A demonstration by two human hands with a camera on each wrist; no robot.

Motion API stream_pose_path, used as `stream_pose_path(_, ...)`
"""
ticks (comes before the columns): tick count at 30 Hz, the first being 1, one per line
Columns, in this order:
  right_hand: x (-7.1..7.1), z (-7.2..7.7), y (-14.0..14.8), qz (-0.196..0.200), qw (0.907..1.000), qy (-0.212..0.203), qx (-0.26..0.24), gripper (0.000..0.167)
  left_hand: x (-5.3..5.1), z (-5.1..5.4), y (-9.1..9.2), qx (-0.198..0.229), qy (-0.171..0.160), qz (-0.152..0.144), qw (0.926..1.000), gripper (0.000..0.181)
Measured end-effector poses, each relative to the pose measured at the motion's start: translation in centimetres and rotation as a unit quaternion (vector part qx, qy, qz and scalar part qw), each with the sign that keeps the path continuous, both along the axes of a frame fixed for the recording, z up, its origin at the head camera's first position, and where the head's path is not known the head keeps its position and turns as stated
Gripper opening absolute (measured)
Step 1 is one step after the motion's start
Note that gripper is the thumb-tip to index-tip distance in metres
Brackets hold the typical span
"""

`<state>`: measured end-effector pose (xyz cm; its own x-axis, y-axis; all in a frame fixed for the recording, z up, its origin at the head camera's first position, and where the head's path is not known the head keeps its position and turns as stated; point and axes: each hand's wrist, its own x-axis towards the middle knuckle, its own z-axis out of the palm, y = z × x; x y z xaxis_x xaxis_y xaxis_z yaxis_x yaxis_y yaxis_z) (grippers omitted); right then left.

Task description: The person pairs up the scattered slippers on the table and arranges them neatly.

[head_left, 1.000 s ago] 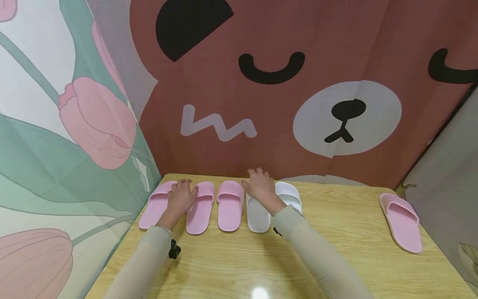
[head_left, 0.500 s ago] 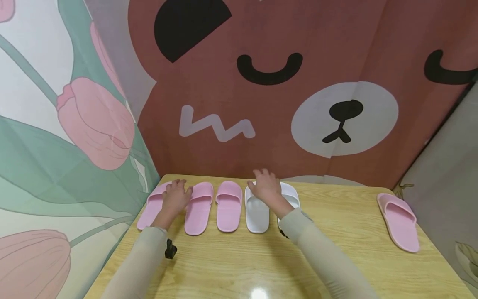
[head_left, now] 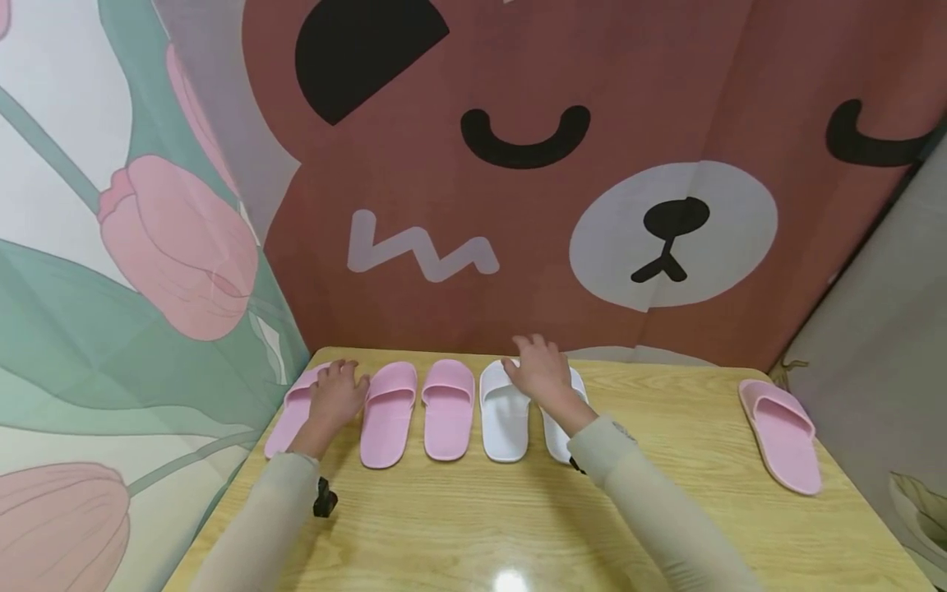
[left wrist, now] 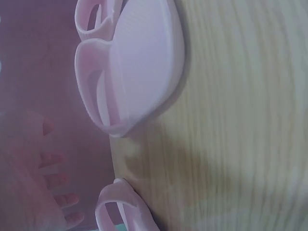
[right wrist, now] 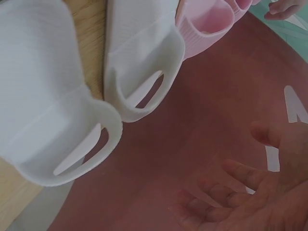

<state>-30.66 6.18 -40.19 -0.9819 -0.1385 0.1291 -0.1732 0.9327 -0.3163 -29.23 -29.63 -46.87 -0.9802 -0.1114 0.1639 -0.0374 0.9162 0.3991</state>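
My left hand hovers with spread, relaxed fingers above the gap between the leftmost pink slipper and the second pink slipper. It holds nothing; in the left wrist view, free space separates its fingers from the slippers. My right hand, fingers extended, hangs above the two white slippers, the left white slipper and the right white slipper, which my wrist partly covers. The right wrist view shows that hand apart from both. A third pink slipper lies between my hands.
One more pink slipper lies tilted near the right edge of the wooden table. A curtain with a bear print hangs behind the table. A tulip-print curtain borders the left side.
My left hand has shifted slightly left, over the leftmost pink slipper's edge. My right hand has moved right, uncovering the left white slipper. The slippers keep their arrangement while the view shifts slightly.
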Motion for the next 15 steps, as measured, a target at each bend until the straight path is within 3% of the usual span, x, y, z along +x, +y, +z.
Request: stream_pose_path(15, 0.0, -0.5, 3.0, -0.015, 0.9999, -0.001, 0.003, 0.058, 0.1, -0.1, -0.8, -0.01, -0.006, 0.001, 0.9999, 0.056)
